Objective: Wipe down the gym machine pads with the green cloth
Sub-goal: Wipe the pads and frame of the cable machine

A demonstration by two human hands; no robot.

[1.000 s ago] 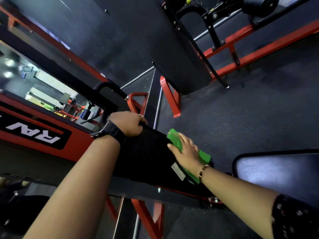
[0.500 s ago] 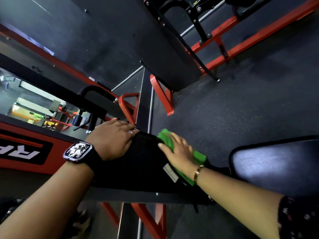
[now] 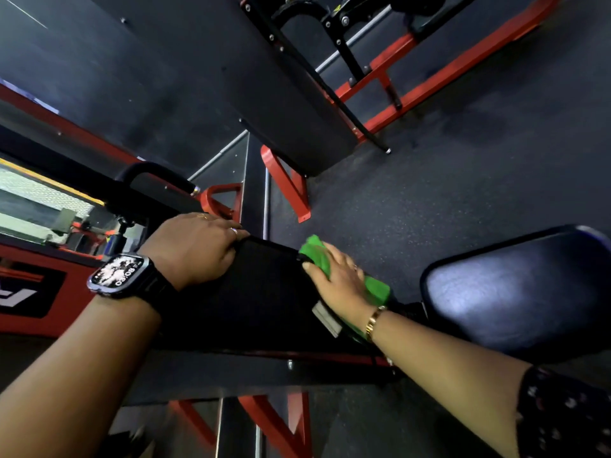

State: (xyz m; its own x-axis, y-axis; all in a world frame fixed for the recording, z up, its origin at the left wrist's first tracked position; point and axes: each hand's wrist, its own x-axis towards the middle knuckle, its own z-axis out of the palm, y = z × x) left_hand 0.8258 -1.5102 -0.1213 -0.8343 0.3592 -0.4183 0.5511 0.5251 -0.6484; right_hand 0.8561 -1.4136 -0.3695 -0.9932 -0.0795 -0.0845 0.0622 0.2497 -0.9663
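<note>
A long black pad (image 3: 264, 299) of a gym machine stretches across the foreground, carried on a red steel frame (image 3: 291, 190) that stands on dark speckled rubber floor (image 3: 429, 193). On the pad's far right edge lies a green cloth (image 3: 319, 256), pressed flat under the right hand (image 3: 337, 282). The left hand (image 3: 195, 249) rests on the pad's far left corner, fingers bent over the edge. A small grey label (image 3: 325, 319) sits on the pad just beside the right wrist.
</note>
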